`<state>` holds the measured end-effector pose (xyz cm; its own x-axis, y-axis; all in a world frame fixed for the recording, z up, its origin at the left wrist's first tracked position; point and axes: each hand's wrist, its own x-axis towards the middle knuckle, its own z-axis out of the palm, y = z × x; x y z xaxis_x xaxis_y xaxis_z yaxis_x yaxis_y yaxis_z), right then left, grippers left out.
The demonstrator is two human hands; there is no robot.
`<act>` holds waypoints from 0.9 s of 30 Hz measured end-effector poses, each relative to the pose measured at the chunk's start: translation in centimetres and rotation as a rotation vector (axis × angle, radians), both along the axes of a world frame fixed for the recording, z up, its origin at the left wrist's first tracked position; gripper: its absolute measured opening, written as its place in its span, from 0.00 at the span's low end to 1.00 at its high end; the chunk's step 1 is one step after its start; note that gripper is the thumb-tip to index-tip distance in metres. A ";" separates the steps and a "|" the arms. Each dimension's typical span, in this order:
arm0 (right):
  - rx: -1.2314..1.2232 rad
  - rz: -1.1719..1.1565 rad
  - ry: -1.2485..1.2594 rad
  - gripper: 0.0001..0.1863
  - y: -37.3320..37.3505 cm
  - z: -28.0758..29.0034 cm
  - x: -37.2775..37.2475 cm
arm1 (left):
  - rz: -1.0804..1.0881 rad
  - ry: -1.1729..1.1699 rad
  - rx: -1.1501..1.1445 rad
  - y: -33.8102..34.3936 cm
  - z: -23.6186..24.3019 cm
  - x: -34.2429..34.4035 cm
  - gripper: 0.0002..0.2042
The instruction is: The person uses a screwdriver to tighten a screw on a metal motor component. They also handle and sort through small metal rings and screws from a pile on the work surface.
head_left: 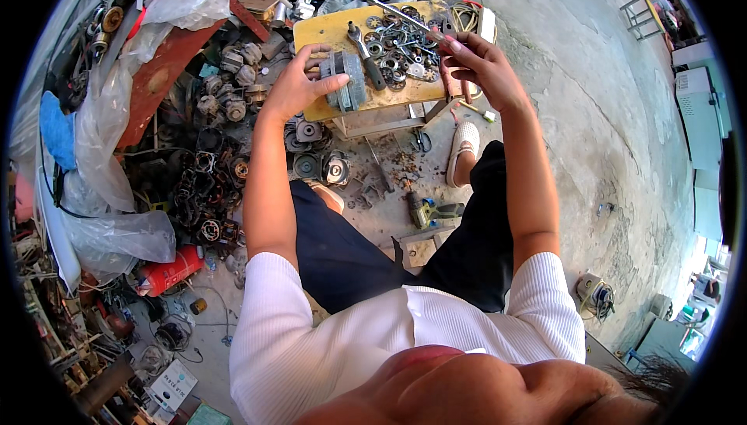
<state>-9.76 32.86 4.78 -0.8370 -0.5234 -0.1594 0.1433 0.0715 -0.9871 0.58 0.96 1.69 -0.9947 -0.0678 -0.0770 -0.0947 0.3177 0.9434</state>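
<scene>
On the yellow-topped bench (315, 33), my left hand (299, 86) is closed around a grey, ribbed, round metal motor housing (341, 82). The housing lies at the bench's near left corner. My right hand (489, 67) pinches the handle of a long screwdriver (405, 17) above the right end. Its thin shaft points away to the far left, over the bench. Between my hands rest a ratchet wrench with a dark handle (374, 72) and a pile of small metal parts (403, 45), mostly rings, gears and bolts.
Below the bench, a cordless drill (424, 211) and pliers (422, 142) lie on the floor. Old motor parts (206, 184) are heaped to the left, beside clear plastic sheeting (117, 230) and a red canister (171, 269). Coiled cable (465, 16) sits at the bench's far right.
</scene>
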 end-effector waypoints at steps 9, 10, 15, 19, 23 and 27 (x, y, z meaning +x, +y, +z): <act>0.093 0.079 -0.013 0.17 -0.1 -0.7 0.1 | 0.075 -0.048 0.053 -0.3 -0.8 -1.2 0.38; 0.105 0.093 -0.006 0.17 0.0 -0.7 0.1 | 0.073 -0.051 0.053 -0.4 -1.0 -1.4 0.37; 0.128 0.135 -0.063 0.19 0.2 -1.7 -0.7 | 0.038 -0.042 -0.007 -0.3 -1.0 -1.5 0.32; 0.108 0.138 -0.034 0.19 -0.1 -2.8 -1.2 | 0.018 -0.089 -0.045 -0.8 -1.4 -1.7 0.33; 0.108 0.121 -0.059 0.18 -0.4 -3.3 -1.3 | 0.017 -0.073 -0.029 -0.3 -0.9 -1.7 0.33; 0.119 0.117 -0.070 0.18 -1.0 -3.3 -1.1 | 0.006 -0.133 -0.085 -1.5 -2.1 -2.4 0.31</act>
